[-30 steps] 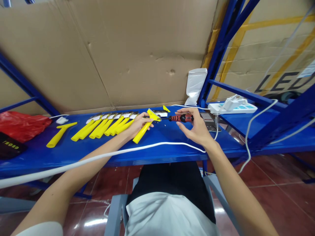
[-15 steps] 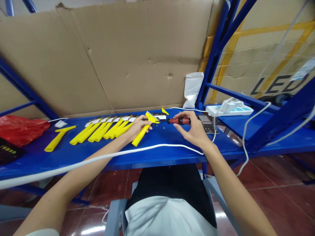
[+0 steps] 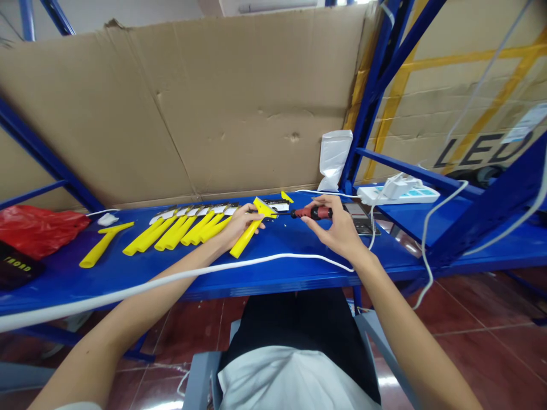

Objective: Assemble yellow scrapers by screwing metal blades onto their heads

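In the head view my left hand [image 3: 243, 224] is closed around the wide end of a yellow scraper [image 3: 243, 238], whose handle slants toward me over the blue shelf. My right hand [image 3: 335, 223] grips a red and black screwdriver [image 3: 314, 212] held level. Its thin shaft points left and meets the scraper's head; whether the tip sits in a screw is too small to tell. Left of my left hand lies a row of several yellow scrapers [image 3: 171, 229] with white and dark blade ends. A small yellow piece [image 3: 286, 197] lies behind the hands.
A separate yellow T-shaped handle [image 3: 100, 249] and a red plastic bag [image 3: 40, 228] lie at the left. A white cable [image 3: 171, 275] crosses in front of my forearms. On the right are a power strip [image 3: 410, 195], a flat dark packet [image 3: 363, 220] and blue rack posts [image 3: 371, 97].
The screwdriver's shaft has moved slightly against the scraper's head, and the red handle looks turned a little. Both hands keep their hold. The whole view has shifted slightly.
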A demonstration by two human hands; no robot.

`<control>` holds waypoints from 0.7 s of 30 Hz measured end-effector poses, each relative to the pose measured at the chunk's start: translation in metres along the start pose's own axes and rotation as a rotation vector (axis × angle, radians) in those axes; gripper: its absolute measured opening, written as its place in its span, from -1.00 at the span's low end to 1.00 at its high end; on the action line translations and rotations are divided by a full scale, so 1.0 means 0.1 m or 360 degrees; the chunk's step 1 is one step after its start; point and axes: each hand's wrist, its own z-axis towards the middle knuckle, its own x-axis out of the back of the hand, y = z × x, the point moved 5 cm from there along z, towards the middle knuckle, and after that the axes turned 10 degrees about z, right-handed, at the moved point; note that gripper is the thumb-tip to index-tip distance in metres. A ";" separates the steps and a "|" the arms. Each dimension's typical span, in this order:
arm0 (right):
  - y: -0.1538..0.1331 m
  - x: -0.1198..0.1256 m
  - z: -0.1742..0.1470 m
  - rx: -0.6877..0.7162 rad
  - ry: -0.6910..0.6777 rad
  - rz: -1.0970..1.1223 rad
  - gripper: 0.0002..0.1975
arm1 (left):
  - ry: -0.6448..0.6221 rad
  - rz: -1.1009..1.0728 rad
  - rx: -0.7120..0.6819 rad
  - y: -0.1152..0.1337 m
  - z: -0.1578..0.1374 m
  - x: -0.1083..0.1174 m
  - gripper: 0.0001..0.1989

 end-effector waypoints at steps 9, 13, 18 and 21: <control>0.02 -0.03 -0.02 -0.0015 -0.0051 0.0045 -0.61 | 0.0028 -0.0010 0.0020 -0.01 0.02 0.01 -0.57; 0.07 0.00 -0.01 -0.0070 0.0031 0.0020 -0.55 | 0.0017 0.0024 0.0029 -0.01 0.02 0.01 -0.60; -0.01 -0.03 0.00 -0.0070 -0.0108 0.0199 -0.59 | 0.0045 0.0003 0.0034 -0.01 0.02 0.02 -0.55; -0.03 -0.03 -0.01 -0.0017 -0.0097 0.0180 -0.63 | 0.0042 0.0004 0.0032 -0.01 0.02 0.02 -0.54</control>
